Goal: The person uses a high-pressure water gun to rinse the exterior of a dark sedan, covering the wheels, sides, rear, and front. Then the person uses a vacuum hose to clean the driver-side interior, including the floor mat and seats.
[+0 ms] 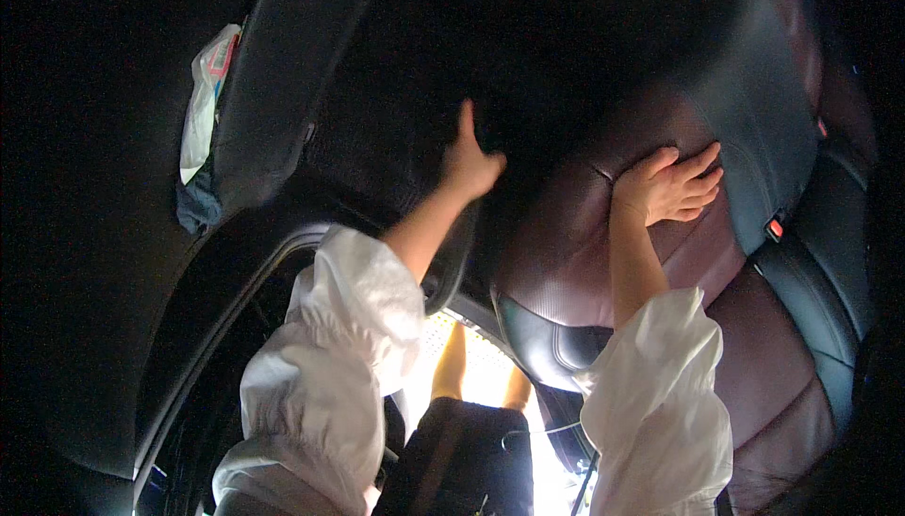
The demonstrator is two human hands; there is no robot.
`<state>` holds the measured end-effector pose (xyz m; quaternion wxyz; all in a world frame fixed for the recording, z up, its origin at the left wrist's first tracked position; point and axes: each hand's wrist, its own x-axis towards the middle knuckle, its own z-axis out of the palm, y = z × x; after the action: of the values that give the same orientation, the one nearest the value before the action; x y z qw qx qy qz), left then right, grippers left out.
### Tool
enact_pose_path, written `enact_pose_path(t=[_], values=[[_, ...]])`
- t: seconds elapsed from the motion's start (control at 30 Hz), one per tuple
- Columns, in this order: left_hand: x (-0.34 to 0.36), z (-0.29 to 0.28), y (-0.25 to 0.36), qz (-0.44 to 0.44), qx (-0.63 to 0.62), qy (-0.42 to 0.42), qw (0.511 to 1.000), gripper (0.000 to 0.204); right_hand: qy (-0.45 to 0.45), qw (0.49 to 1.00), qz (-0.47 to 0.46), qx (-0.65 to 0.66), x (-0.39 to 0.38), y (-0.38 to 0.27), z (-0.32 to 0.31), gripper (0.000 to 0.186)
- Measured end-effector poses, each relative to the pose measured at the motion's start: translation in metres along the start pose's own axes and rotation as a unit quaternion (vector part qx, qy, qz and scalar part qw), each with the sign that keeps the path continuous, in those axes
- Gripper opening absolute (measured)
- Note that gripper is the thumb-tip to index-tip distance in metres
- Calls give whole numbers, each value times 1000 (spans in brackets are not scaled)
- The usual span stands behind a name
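My left hand [469, 163] reaches over the dark footwell of a car. One finger points away from me and the thumb stands apart from it. Its other fingers are hard to make out, and I see nothing held in it. My right hand [669, 186] lies on the maroon and black car seat [580, 243], fingers spread and palm toward the cushion, holding nothing. White puffed sleeves cover both upper forearms.
At the left, a door panel [269, 139] has a white plastic packet [203, 101] and a dark cloth-like item [196, 203] beside it. A seat-belt buckle [775, 227] with a red button sits at the right. Bright ground shows below, past the door sill.
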<state>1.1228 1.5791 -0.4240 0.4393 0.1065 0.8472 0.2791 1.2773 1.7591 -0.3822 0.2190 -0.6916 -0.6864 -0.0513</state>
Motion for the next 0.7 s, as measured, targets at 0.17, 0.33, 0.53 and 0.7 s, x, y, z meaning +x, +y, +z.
enact_pose_path(t=[0.17, 0.33, 0.53, 0.7], values=[[-118, -70, 13, -159, -225, -366, 889, 100, -1, 999, 15, -35, 6, 4, 3, 63], [-116, -139, 21, -109, -218, -177, 954, 96, 1, 1000, 17, -26, 3, 3, 1, 63], [23, -68, 8, -19, -127, 113, 985, 103, 3, 1000, 2, -4, 4, -3, 3, 65], [-52, 12, -12, 4, 35, -98, 995, 109, -1, 1000, 12, -1, 4, 1, 1, 65]])
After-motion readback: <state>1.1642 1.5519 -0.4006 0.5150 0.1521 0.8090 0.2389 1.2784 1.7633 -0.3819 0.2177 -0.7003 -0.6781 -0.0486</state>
